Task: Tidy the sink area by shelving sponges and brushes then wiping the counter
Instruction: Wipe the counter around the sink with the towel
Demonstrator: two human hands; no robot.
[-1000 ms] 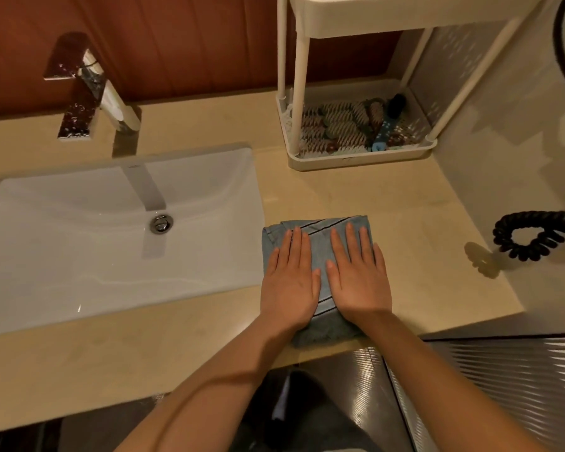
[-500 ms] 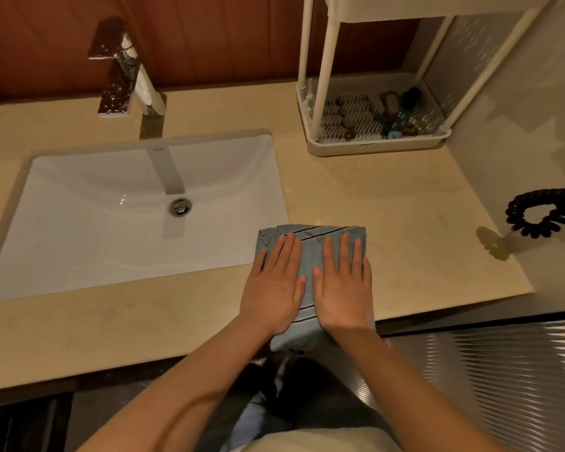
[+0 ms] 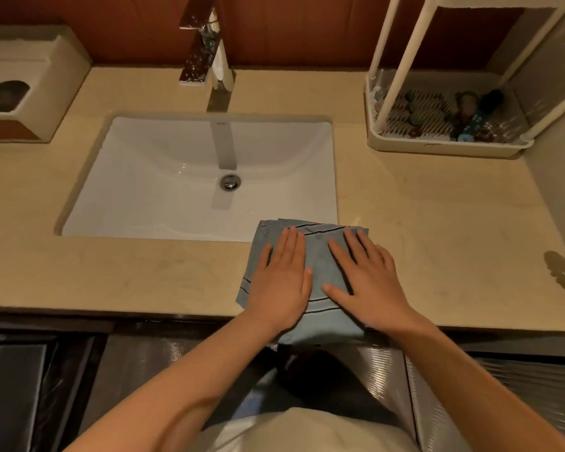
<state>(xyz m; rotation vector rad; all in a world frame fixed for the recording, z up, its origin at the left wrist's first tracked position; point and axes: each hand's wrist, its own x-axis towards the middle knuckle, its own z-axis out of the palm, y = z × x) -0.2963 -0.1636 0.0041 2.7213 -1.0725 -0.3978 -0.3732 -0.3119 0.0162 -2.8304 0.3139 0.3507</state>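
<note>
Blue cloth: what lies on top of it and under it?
Left hand and right hand press flat on the blue cloth. It lies on the counter, near edge overhanging; the surface beneath is covered.

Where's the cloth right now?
In the head view, the cloth lies at the counter's front edge, overlapping the sink's front right corner, flat under the left hand and right hand.

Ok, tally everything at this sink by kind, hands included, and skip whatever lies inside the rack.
Hands: 2 (left hand, right hand)
Cloth: 1
Sink: 1
Faucet: 1
Rack: 1
Tissue box: 1
Total: 7
</note>
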